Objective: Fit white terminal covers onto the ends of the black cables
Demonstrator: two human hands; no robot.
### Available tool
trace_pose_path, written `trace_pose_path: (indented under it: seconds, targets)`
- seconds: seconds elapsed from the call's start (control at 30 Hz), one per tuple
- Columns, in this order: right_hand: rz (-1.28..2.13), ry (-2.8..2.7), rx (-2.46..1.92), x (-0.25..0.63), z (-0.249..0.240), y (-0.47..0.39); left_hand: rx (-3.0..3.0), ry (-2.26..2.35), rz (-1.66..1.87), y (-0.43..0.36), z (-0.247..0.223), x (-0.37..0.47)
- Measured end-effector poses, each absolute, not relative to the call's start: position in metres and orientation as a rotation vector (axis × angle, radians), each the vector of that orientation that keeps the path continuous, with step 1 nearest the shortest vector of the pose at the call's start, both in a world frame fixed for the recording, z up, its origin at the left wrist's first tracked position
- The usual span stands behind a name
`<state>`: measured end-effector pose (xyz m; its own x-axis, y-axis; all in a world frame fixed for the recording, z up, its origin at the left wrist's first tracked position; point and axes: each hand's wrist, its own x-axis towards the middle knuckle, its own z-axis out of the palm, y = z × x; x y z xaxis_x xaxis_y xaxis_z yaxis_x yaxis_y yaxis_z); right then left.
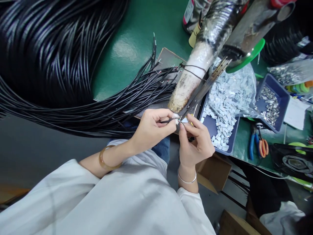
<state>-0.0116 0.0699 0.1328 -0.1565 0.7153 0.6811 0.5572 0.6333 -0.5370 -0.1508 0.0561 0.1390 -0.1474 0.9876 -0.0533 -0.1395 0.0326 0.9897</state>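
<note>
My left hand [155, 125] is closed in a pinch on a black cable [167, 121], close to its end. White wrapping covers the tips of its thumb and forefinger. Opposite it, almost touching, my right hand [197, 138] pinches at the cable's end. A small white piece [185, 120] shows between the right fingers; its exact shape is partly hidden. Just beyond both hands comes down the dirty white end of a plastic-wrapped tube [182, 93], beside a metal bar [207, 83]. Left of the hands lies a bundle of black cables [117, 107] with stripped ends.
A large coil of black cable [53, 49] fills the far left of the green table [137, 36]. To the right stand a blue tray [231, 148] of small white pieces and another tray [283, 111] of metal parts. Pliers [254, 143] lie nearby; a cardboard box [215, 171] sits below.
</note>
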Motion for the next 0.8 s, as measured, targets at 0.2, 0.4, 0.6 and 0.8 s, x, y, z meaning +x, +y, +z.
trace_pose_path:
  seconds: [0.2, 0.4, 0.6, 0.8]
  targets:
    - [0.246, -1.791, -1.011, -0.0104, 0.1296, 0.0666, 1.044, 1.216, 1.337, 0.0576, 0.1459, -0.1530]
    - [0.232, -1.797, -1.045, -0.0115, 0.1303, 0.0699, 1.096, 1.253, 1.330, 0.0559, 0.1440, -0.1521]
    - [0.155, -1.819, -1.025, -0.0153, 0.1346, 0.0668, 1.184, 1.277, 1.339, 0.0548, 0.1466, -0.1559]
    - [0.190, -1.646, -1.034, -0.0056, 0.1333, 0.0679, 1.030, 1.233, 1.189, 0.0591, 0.1458, -0.1562]
